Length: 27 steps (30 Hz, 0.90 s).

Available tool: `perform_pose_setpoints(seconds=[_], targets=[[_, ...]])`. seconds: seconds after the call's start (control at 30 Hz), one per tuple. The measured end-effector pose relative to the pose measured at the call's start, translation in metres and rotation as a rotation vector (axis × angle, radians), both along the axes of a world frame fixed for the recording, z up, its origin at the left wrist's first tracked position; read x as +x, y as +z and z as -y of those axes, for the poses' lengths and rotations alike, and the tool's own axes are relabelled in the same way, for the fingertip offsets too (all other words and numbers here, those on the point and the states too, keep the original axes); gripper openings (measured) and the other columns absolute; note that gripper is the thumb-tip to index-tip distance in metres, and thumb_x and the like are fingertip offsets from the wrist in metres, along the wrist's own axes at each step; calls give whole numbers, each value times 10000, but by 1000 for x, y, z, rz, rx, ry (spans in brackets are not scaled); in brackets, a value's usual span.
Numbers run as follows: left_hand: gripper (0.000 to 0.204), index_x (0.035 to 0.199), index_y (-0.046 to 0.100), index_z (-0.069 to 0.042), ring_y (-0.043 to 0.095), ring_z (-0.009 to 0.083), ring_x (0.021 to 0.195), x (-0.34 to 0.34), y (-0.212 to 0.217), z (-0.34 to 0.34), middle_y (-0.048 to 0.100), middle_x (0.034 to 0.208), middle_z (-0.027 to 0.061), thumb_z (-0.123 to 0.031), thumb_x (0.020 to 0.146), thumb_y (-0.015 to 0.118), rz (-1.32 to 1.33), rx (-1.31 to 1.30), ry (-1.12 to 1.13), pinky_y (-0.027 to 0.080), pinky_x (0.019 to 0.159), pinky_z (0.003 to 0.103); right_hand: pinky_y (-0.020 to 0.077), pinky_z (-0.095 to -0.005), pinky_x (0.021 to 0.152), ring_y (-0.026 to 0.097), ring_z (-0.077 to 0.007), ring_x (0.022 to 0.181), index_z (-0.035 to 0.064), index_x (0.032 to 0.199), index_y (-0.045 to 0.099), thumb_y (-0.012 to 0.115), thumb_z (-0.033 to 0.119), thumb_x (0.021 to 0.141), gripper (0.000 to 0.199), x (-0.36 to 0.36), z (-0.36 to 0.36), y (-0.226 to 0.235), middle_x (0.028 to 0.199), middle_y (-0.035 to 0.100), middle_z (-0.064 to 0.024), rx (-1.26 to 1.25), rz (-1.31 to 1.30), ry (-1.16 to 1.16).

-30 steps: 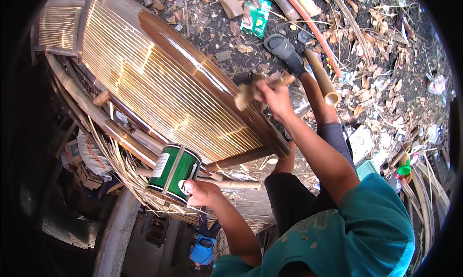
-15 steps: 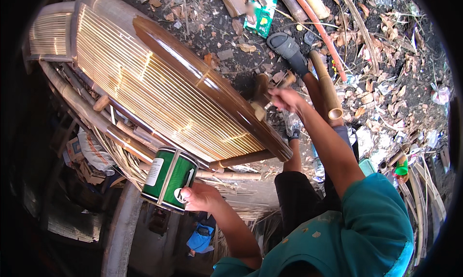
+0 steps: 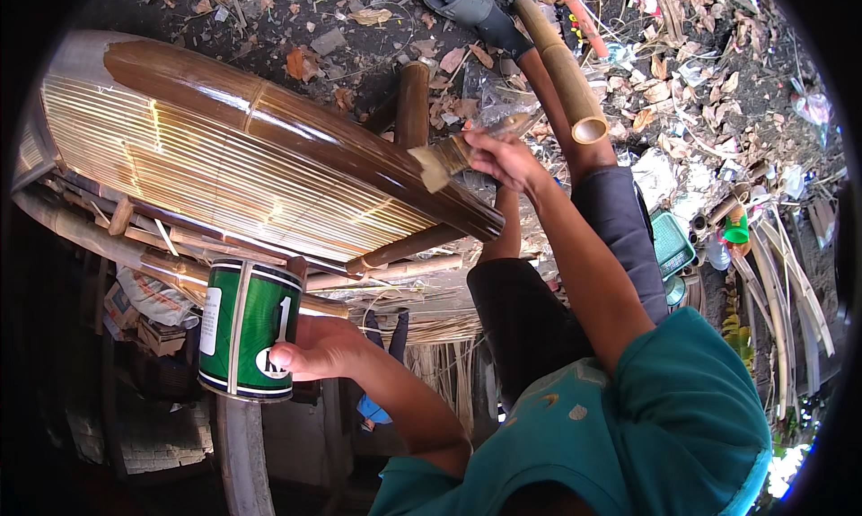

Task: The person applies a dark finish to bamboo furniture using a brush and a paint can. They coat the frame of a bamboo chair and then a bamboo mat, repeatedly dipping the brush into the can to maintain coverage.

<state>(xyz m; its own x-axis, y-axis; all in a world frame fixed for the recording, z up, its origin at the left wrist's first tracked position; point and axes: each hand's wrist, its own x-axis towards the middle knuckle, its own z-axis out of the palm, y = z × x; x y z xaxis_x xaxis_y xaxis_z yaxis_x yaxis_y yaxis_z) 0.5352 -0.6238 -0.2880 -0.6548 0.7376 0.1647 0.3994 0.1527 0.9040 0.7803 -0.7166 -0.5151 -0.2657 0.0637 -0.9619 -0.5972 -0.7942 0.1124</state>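
My left hand (image 3: 325, 345) is closed around the side of a green metal can (image 3: 242, 329) with a pale label, held upright beside the near edge of a bamboo bench. Pinched in my right hand (image 3: 505, 159) is a flat paintbrush (image 3: 456, 154). Its pale bristles lie against, or just over, a thick bamboo pole (image 3: 337, 128) near the pole's right end. That pole looks glossy dark brown along most of its length and duller at its far left. Next to it runs the slatted bamboo surface (image 3: 242, 176). The can's contents are hidden.
A brown bamboo leg (image 3: 413, 103) stands behind the pole. A loose bamboo piece (image 3: 557, 62) lies along my leg. Dry leaves and litter cover the ground on the right, with a green plastic basket (image 3: 672, 242). A blue cloth (image 3: 373, 413) lies below the can.
The view has shifted, so the bench sits further left and higher. The brush has come closer to the thick pole and shows more sharply. Both hands keep their holds.
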Motion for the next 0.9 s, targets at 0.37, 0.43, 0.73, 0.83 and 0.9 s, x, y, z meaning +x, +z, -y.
perform_pose_setpoints(seconds=[0.37,0.43,0.73,0.83,0.9], targets=[[798,1423,414,-11,540,309,1245,-7,5,23,535,1388,161,-324,815,825,84,70,-48,413,1093,489,585,-286,654,666,-130,749,39,1058,703,705,161,911,190,44,137,6,942,718,-49,-41,278,432],[827,1434,394,-21,536,301,1245,5,10,32,515,1408,151,-332,808,836,119,51,-11,392,1104,495,583,-318,689,702,-174,833,23,1016,726,707,192,901,205,46,150,12,945,729,-90,26,374,574],[799,1417,398,80,530,262,1230,-9,46,89,503,1408,168,-308,846,801,-3,56,222,390,1099,427,523,-281,667,630,-83,722,-14,1050,729,720,149,917,210,-34,-29,82,873,724,-48,635,592,313],[870,1450,351,96,528,272,1242,-12,57,101,480,1439,180,-295,834,825,45,-45,358,421,1071,407,554,-344,733,702,-247,813,14,1098,703,722,153,899,243,-49,-80,119,939,721,-119,1396,594,835],[852,1447,352,89,539,267,1227,-30,43,142,484,1435,172,-156,794,842,140,-118,419,449,1056,403,567,-392,846,702,-337,939,38,1083,715,714,171,894,231,-34,-83,135,988,712,-154,1604,193,1172]])
